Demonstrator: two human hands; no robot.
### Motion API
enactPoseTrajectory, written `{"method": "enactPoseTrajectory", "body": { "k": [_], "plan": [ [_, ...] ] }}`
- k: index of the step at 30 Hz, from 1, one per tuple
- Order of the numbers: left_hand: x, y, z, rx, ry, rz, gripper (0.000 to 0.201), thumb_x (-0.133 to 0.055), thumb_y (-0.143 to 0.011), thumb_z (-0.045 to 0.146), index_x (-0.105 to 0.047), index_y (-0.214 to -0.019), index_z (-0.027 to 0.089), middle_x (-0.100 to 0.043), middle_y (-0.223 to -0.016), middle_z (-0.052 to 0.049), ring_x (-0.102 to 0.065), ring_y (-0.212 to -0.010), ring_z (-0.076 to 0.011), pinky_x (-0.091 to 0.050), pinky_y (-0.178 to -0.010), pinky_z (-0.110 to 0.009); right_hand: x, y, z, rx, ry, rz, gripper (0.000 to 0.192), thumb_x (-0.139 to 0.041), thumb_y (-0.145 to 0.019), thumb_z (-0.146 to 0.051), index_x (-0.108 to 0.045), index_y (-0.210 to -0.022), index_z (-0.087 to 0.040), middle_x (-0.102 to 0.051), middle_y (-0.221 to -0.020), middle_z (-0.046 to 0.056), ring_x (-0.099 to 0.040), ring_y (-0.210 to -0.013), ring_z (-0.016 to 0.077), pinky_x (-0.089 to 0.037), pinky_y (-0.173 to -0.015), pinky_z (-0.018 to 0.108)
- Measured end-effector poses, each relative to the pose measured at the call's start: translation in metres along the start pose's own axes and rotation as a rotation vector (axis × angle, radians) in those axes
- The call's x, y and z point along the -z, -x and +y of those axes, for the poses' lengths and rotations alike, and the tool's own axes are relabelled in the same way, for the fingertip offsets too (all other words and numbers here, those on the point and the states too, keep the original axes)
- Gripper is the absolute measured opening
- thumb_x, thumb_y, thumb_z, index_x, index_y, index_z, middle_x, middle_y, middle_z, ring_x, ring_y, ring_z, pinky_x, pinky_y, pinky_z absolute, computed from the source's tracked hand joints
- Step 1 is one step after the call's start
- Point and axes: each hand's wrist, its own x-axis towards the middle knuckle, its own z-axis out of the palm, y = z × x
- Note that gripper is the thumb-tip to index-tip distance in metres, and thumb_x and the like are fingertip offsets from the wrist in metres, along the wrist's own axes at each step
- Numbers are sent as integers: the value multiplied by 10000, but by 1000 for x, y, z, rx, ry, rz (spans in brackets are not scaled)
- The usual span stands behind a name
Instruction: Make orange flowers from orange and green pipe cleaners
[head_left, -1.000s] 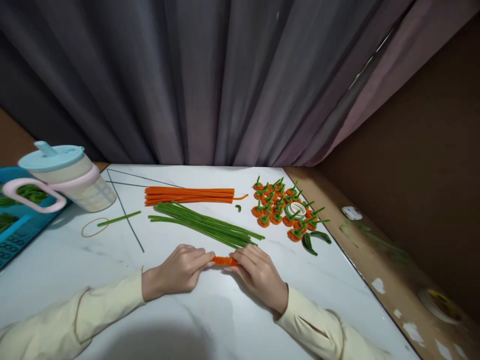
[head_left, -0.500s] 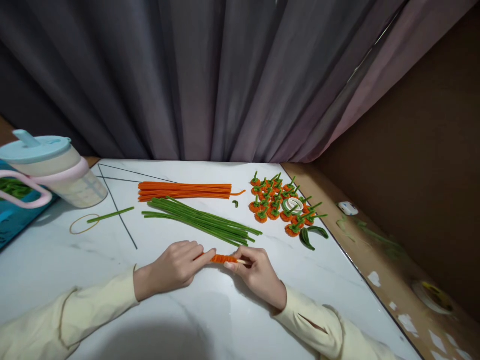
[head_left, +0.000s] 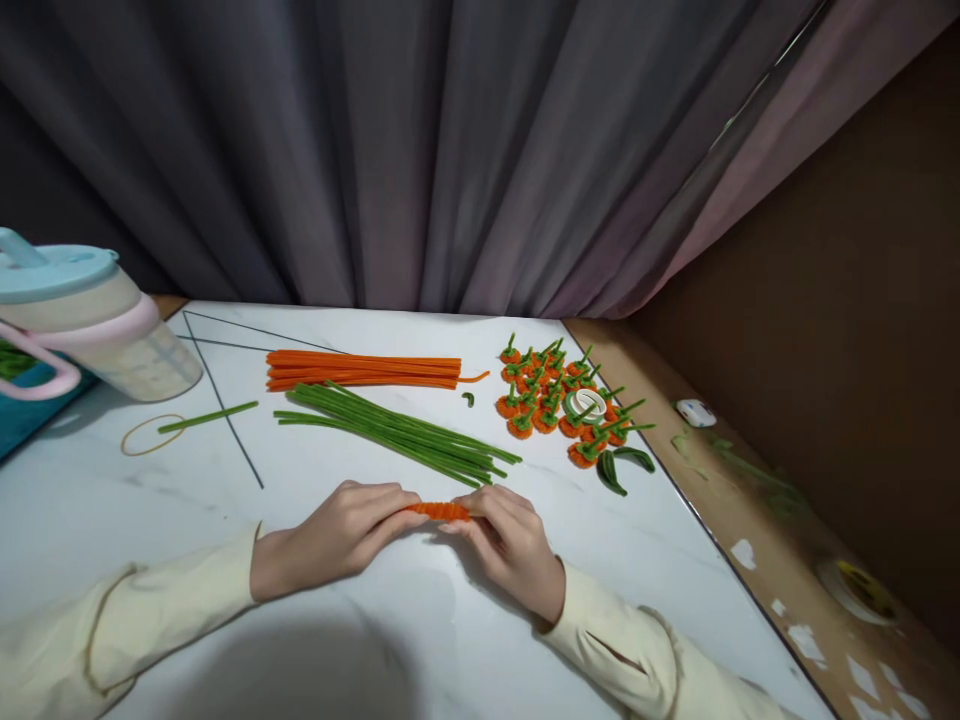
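Observation:
Between my hands, an orange pipe cleaner (head_left: 441, 511) is wound into a tight coil held level above the white table (head_left: 450, 640). My left hand (head_left: 346, 532) is closed on the coil's left end. My right hand (head_left: 514, 545) pinches its right end; the thin pale stick seen there earlier is now hidden by the fingers. Just beyond the hands lies a bundle of green pipe cleaners (head_left: 397, 435). Behind it rests a bundle of straight orange pipe cleaners (head_left: 364, 370), one bent piece sticking out on the right.
Several small orange pumpkins with green stems (head_left: 545, 418) cluster at the right, with rolls of tape (head_left: 587, 404) among them and dark green leaves (head_left: 610, 473) beside them. A tumbler (head_left: 142, 345) stands at the left, near a rubber band (head_left: 131, 440). A curtain (head_left: 390, 150) hangs behind.
My right hand's fingers have closed further over the coil's right end, covering the pale stick. My left hand's grip has flattened slightly. The whole view has shifted a little.

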Motion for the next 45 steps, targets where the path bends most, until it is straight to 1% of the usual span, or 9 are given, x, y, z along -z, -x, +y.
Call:
{"method": "enactPoseTrajectory", "body": {
  "k": [5,14,20,24,29,31,37,41,45],
  "plan": [
    [0,2,1,-67,-71,49,210,-409,-962,207,-602,-904,147,-600,-639,6,-565,-552,-106,-388,-519,-219,0,1,0,-41,-46,-6,154,-493,-923,-271,-578,-838,-174,-651,-727,51,-572,-641,152,-450,-595,268],
    [2,1,0,-262,-300,115,141,-446,-933,173,-579,-954,129,-562,-569,10,-505,-468,-112,-369,-455,-230,-1,0,-4,-413,-286,-79,213,-591,-857,-343,-628,-724,-181,-680,-704,35,-591,-610,138,-451,-566,240],
    [2,2,-2,-389,-423,139,137,-469,-912,130,-558,-1014,111,-527,-525,30,-465,-444,-118,-334,-432,-245,-1,0,-3,-323,-200,-66,263,-563,-879,-352,-634,-698,-175,-646,-631,26,-558,-570,133,-417,-547,243],
    [6,0,-1,-138,-119,74,155,-487,-923,211,-607,-1003,154,-620,-668,-15,-545,-557,-115,-408,-509,-220,0,1,-5,-205,-83,23,222,-524,-907,-300,-616,-746,-179,-616,-633,21,-533,-571,135,-415,-557,254],
    [12,-10,-1,589,754,150,284,-573,-856,403,-606,-990,155,-525,-582,37,-420,-408,-66,-347,-374,-181,2,2,-4,-140,45,131,138,-526,-903,-239,-603,-805,-179,-610,-639,28,-506,-559,139,-400,-552,269],
    [12,-15,-2,749,1042,156,316,-602,-825,435,-599,-934,138,-435,-499,69,-343,-355,-49,-288,-337,-170,1,3,-4,-91,75,107,124,-518,-901,-219,-594,-813,-176,-611,-631,33,-478,-528,135,-381,-540,277],
    [12,-21,3,834,1270,158,278,-649,-807,378,-605,-747,110,-395,-487,64,-317,-371,-30,-220,-355,-165,-4,4,-9,-99,22,4,131,-484,-911,-213,-576,-990,-161,-642,-728,61,-540,-600,149,-423,-588,268],
    [20,-29,-2,756,1197,224,291,-651,-802,391,-658,-818,101,-391,-510,56,-326,-418,-46,-237,-395,-184,-9,-15,-9,-362,-182,-30,176,-515,-892,-322,-618,-907,-180,-598,-599,0,-481,-481,112,-375,-476,227],
    [35,-42,-8,652,978,281,334,-614,-821,429,-695,-855,106,-403,-549,37,-361,-482,-74,-295,-460,-213,-23,-40,-7,-613,-597,-85,300,-543,-852,-436,-633,-817,-153,-562,-529,-21,-425,-421,88,-348,-434,217]
  ]
}}
